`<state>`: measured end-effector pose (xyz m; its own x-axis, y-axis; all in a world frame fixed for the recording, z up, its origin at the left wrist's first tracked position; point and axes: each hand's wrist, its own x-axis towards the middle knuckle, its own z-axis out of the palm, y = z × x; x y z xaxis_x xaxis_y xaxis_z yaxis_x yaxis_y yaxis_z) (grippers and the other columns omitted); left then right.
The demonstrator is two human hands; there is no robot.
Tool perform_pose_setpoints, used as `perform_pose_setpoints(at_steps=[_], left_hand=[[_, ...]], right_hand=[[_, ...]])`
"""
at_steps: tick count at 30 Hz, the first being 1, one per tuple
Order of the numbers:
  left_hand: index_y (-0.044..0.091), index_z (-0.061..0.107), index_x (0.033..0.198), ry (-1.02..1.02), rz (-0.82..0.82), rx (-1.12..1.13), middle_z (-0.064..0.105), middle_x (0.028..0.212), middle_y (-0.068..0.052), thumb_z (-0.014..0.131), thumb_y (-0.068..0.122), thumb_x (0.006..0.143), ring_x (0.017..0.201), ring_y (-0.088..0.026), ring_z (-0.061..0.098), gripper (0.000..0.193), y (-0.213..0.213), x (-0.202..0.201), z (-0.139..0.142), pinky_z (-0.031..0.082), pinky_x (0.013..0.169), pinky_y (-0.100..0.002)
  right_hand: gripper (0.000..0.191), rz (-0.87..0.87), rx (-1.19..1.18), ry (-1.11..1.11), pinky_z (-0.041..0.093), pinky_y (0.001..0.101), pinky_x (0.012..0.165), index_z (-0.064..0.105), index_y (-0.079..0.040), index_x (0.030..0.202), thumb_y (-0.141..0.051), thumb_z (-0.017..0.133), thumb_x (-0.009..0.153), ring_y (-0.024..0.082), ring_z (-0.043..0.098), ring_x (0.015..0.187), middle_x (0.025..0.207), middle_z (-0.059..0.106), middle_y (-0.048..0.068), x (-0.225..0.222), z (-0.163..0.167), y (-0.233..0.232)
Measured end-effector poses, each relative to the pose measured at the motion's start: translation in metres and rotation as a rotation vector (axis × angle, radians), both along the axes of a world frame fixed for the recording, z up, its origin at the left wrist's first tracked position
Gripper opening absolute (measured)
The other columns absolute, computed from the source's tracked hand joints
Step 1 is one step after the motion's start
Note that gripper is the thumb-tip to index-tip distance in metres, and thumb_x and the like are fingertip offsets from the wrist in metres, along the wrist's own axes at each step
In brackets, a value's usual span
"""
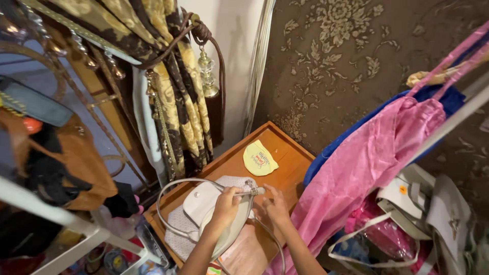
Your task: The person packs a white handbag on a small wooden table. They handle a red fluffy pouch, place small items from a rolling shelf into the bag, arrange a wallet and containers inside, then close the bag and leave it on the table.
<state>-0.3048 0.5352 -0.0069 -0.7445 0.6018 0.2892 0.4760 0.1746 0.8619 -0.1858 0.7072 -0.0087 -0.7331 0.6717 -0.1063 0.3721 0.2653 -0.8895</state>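
Note:
My left hand [226, 204] grips the handle of a white clothes iron [224, 224] that rests on pale cloth on a small wooden table [285, 153]. Its grey cord [170, 191] loops off to the left over the table. My right hand [275, 206] lies flat on the pinkish cloth [249, 252] just right of the iron, fingers spread. A patterned grey-white cloth [181, 229] sits under the iron's rear.
A yellow folded piece [259, 159] lies at the table's far side. A pink garment [367, 163] hangs over a blue one on the right, above bags [433, 203]. Brown-gold curtains [173, 76] hang at left; a white rack [61, 224] with clothes stands lower left.

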Motion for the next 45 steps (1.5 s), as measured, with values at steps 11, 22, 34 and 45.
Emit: perform_pose_setpoints(at_steps=[11, 22, 34, 45], left_hand=[[0.008, 0.066, 0.126, -0.042, -0.105, -0.093, 0.060, 0.134, -0.015, 0.055, -0.005, 0.086, 0.121, -0.035, 0.061, 0.043, 0.067, -0.016, -0.024, 0.048, 0.104, -0.039], [0.019, 0.066, 0.130, -0.168, -0.027, -0.185, 0.056, 0.138, -0.009, 0.056, -0.003, 0.089, 0.115, -0.033, 0.064, 0.048, 0.059, -0.029, -0.006, 0.052, 0.099, -0.040], [0.011, 0.063, 0.114, 0.127, -0.156, -0.346, 0.057, 0.141, -0.007, 0.060, 0.000, 0.086, 0.113, -0.033, 0.063, 0.030, 0.065, -0.045, 0.011, 0.050, 0.092, -0.046], [0.009, 0.059, 0.101, 0.410, 0.012, -0.414, 0.063, 0.098, -0.011, 0.060, 0.003, 0.085, 0.095, -0.033, 0.065, 0.016, 0.044, -0.035, 0.028, 0.053, 0.077, -0.046]], right_hand=[[0.024, 0.270, -0.248, 0.242, 0.059, 0.0312, 0.080, 0.070, -0.002, 0.117, -0.014, 0.062, 0.097, 0.016, 0.074, 0.087, 0.099, 0.076, 0.007, -0.044, -0.066, 0.066], [0.033, 0.109, -0.439, 0.122, 0.054, 0.0286, 0.069, 0.076, -0.003, 0.106, -0.031, 0.060, 0.101, 0.015, 0.067, 0.081, 0.090, 0.075, 0.006, -0.091, -0.098, 0.107], [0.022, 0.286, -0.336, 0.157, 0.059, 0.0272, 0.071, 0.074, -0.004, 0.110, -0.015, 0.070, 0.091, 0.011, 0.069, 0.081, 0.092, 0.075, 0.005, -0.060, -0.061, 0.079], [0.010, 0.121, 0.047, 0.135, 0.050, 0.0269, 0.060, 0.070, -0.005, 0.098, -0.014, 0.070, 0.092, 0.010, 0.063, 0.062, 0.070, 0.071, 0.003, -0.085, -0.064, 0.076]])
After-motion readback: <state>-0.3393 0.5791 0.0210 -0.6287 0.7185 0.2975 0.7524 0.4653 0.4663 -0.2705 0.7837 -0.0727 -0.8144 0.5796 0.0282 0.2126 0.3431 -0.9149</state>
